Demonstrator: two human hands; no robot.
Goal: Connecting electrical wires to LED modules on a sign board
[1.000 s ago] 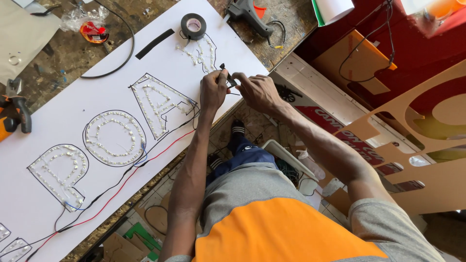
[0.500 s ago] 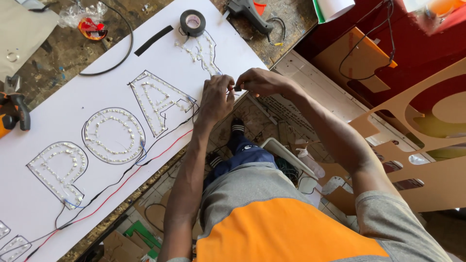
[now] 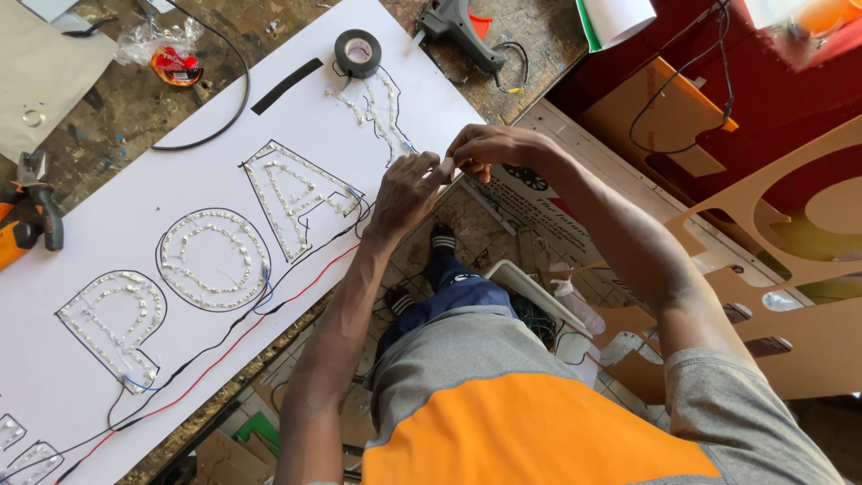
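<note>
A long white sign board [image 3: 108, 242] lies across the workbench, with outlined letters filled with small clear light modules. Red and black wires [image 3: 269, 301] run along its near edge. My left hand [image 3: 406, 190] and my right hand [image 3: 489, 148] meet at the board's near edge beside the last letter [image 3: 377, 108]. Their fingertips pinch together on something small and thin, apparently a wire end, too small to make out.
A roll of black tape [image 3: 358, 52] and a strip of tape [image 3: 285, 85] lie on the board's far end. A glue gun [image 3: 458, 27] rests behind it. Pliers [image 3: 40, 202] and a black cable [image 3: 224, 108] lie on the bench at left. Cut wooden letter panels [image 3: 790, 242] stand at right.
Both hands have stayed together at the board's edge, shifting slightly while the fingers work the small piece. The view moved a little.
</note>
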